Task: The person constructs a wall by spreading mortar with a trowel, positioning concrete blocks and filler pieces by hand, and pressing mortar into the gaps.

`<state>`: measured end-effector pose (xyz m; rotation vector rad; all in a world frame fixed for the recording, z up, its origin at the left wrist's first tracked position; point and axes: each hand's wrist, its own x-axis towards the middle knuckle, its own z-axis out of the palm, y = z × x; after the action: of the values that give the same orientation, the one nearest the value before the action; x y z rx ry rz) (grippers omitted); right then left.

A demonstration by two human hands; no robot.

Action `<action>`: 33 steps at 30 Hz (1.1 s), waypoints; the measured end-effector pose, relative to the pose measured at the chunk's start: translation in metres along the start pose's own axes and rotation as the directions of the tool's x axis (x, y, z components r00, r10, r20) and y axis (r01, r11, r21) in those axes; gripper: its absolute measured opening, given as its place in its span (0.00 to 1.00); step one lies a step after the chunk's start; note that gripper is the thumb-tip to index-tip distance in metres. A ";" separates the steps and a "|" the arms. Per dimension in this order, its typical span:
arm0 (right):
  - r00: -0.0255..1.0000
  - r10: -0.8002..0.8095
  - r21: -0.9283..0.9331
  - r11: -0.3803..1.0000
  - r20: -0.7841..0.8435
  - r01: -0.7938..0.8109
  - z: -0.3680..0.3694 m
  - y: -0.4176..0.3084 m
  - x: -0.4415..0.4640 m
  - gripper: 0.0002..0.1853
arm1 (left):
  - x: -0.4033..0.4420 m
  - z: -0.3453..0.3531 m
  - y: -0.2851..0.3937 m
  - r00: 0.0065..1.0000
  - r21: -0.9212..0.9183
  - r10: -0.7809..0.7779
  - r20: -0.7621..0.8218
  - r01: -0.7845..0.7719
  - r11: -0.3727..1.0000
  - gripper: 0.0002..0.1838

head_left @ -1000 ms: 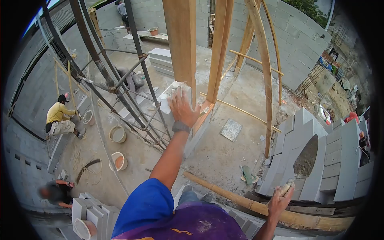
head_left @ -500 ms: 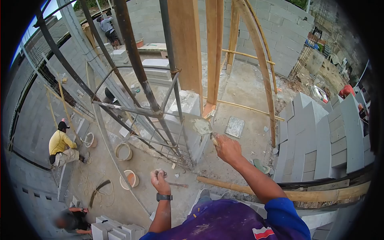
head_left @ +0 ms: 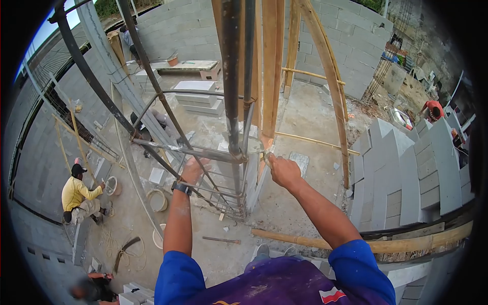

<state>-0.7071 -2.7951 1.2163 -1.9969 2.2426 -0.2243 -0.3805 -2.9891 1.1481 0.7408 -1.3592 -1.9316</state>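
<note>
My right hand (head_left: 284, 172) is closed round the handle of a trowel (head_left: 266, 156), beside the foot of a wooden door frame (head_left: 269, 101). The trowel's blade is largely hidden behind the upright bars. My left hand (head_left: 193, 169), with a watch on the wrist, reaches in among the bars of a steel rebar cage (head_left: 235, 101). Its fingers look stretched out, though thin bars partly cover them, and I see nothing held in it. Behind the cage, a grey block wall end (head_left: 252, 190) stands near both hands.
A bamboo pole (head_left: 366, 248) lies ahead of my feet. Stacked grey blocks (head_left: 391, 173) stand at right. A metal rod (head_left: 221, 240) and buckets (head_left: 157, 200) are on the floor. A co-worker in yellow (head_left: 76, 193) sits at left; other people are farther off.
My left hand has moved forward and up into the rebar cage, its fingers opening out. My right hand has shifted slightly forward, and the mortar-smeared trowel blade has gone mostly behind the bars.
</note>
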 end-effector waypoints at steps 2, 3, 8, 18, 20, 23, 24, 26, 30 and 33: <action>0.999 -0.031 0.016 0.999 -0.015 0.031 0.000 -0.010 -0.008 0.14 | 0.015 0.036 0.026 0.996 0.161 0.024 0.082 -0.037 0.986 0.38; 0.998 -0.065 0.010 0.998 -0.006 0.065 0.000 -0.013 -0.011 0.14 | 0.025 0.043 0.030 0.992 0.235 0.010 0.123 -0.039 0.971 0.40; 0.998 -0.065 -0.022 0.998 -0.008 0.065 -0.004 -0.008 -0.009 0.13 | 0.064 0.034 0.014 0.967 0.462 -0.102 0.234 -0.018 0.887 0.44; 0.992 -0.114 -0.038 0.992 0.055 0.116 0.003 -0.005 0.005 0.16 | 0.100 -0.052 -0.091 0.986 0.415 -0.061 0.155 -0.009 0.910 0.35; 0.994 -0.104 -0.052 0.993 0.029 0.105 -0.005 0.004 0.011 0.16 | 0.067 0.010 -0.034 0.995 0.379 -0.048 0.088 0.011 0.925 0.33; 0.989 -0.147 -0.068 0.987 0.009 0.147 -0.006 -0.003 0.010 0.16 | 0.031 0.058 0.019 0.994 0.462 -0.110 0.010 0.093 0.882 0.29; 0.986 -0.168 -0.077 0.983 0.007 0.168 -0.006 -0.003 0.009 0.16 | 0.034 0.054 0.016 0.994 0.480 -0.086 0.070 0.042 0.876 0.32; 0.993 -0.116 -0.076 0.990 0.037 0.118 -0.004 0.011 0.014 0.17 | 0.045 0.042 0.000 0.986 0.458 -0.051 0.161 -0.029 0.888 0.36; 0.993 -0.032 -0.004 0.999 0.116 0.033 -0.027 0.001 0.018 0.18 | 0.085 -0.003 -0.058 0.965 0.365 0.061 0.255 -0.155 0.918 0.42; 0.982 -0.113 -0.051 0.991 0.153 0.122 -0.024 -0.004 0.014 0.18 | 0.058 0.030 -0.010 0.945 0.364 -0.060 0.321 -0.065 0.929 0.47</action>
<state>-0.7096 -2.8092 1.2407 -2.1029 2.0674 -0.0170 -0.4417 -3.0142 1.1433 0.6013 -1.9676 -1.8743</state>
